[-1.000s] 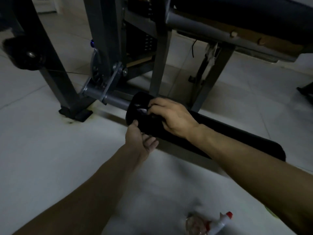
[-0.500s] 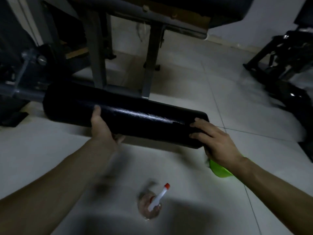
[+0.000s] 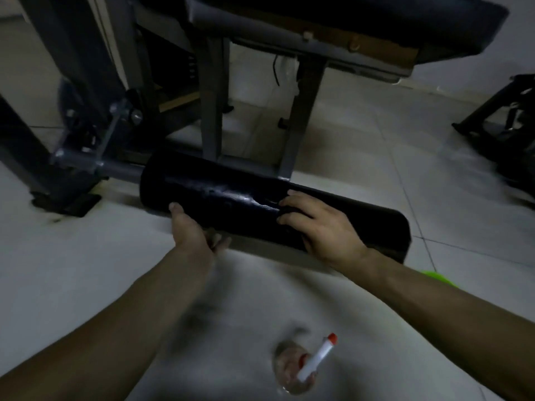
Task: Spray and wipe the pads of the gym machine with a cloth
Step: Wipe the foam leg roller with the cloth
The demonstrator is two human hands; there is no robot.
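Pad [image 3: 231, 204]: black roller, lying nearly level just above the floor [image 3: 72, 270]. It sits on a grey bar [image 3: 115, 169] that enters its left end. A glossy, wet-looking streak runs along its top, about mid-length.

Your left hand [image 3: 191, 230] cups the pad from below, near the left end. The thumb is up on the near face, and the fingers curl under and show just below the lower edge.

Your right hand [image 3: 318, 227] lies palm-down over the top of the pad, right of the middle. Its fingers bend over the crest and the thumb sits on the near side, so it grips the roller. You cannot tell whether a cloth lies under those fingers; that patch is too dark.

Bottle [image 3: 307, 366]: clear, with a white nozzle and a red tip. It lies on the floor well in front of the pad, between your forearms, and neither hand touches it.

Green item [image 3: 437, 277]: on the floor, near and in front of the pad's right end. Your right forearm partly hides it, and what it is cannot be made out.

Behind the pad stand two grey legs [image 3: 212, 111] carrying a dark seat [image 3: 376, 21]. Further dark equipment [image 3: 498, 125] stands well off to the right of the pad, blurred.
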